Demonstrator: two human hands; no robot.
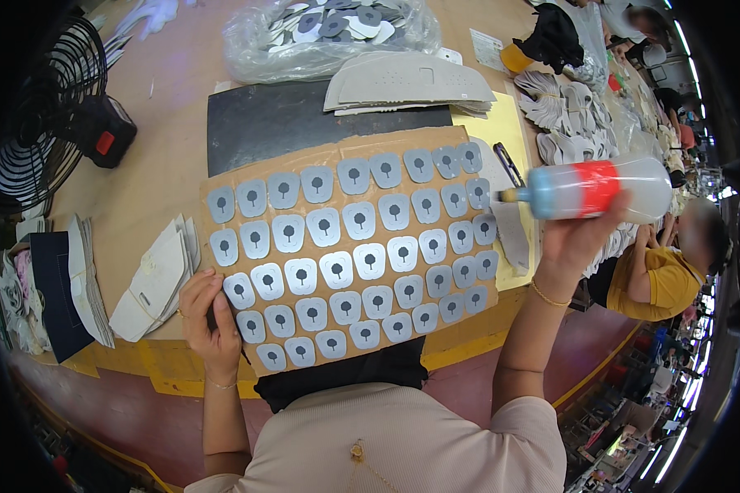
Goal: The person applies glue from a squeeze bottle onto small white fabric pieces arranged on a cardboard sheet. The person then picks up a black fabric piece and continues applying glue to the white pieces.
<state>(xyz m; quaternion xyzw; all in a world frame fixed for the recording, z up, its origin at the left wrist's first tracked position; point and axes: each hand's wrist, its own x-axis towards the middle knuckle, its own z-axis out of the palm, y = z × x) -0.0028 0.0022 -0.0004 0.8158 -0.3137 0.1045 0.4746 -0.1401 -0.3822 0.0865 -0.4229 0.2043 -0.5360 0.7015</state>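
Observation:
A brown cardboard sheet [396, 141] lies tilted at the table's front edge, with several rows of small silvery patches [336, 269] on it, each with a dark tree-like shape in its middle. My left hand [205, 312] grips the sheet's left edge, thumb near the patches. In my right hand [582, 234] is a translucent squeeze bottle [633, 187] with a red label and pale blue neck. It is held sideways, its brownish tip pointing left, just beyond the sheet's right edge. The patches nearest the tip look wet or speckled.
Behind the sheet are a black mat [259, 123], a stack of pale panels [411, 82] and a clear bag [251, 53] of loose patches. A fan [57, 123] and more panels [152, 283] stand left. A black-handled tool [508, 164] lies right; a person in yellow [666, 283] sits beyond.

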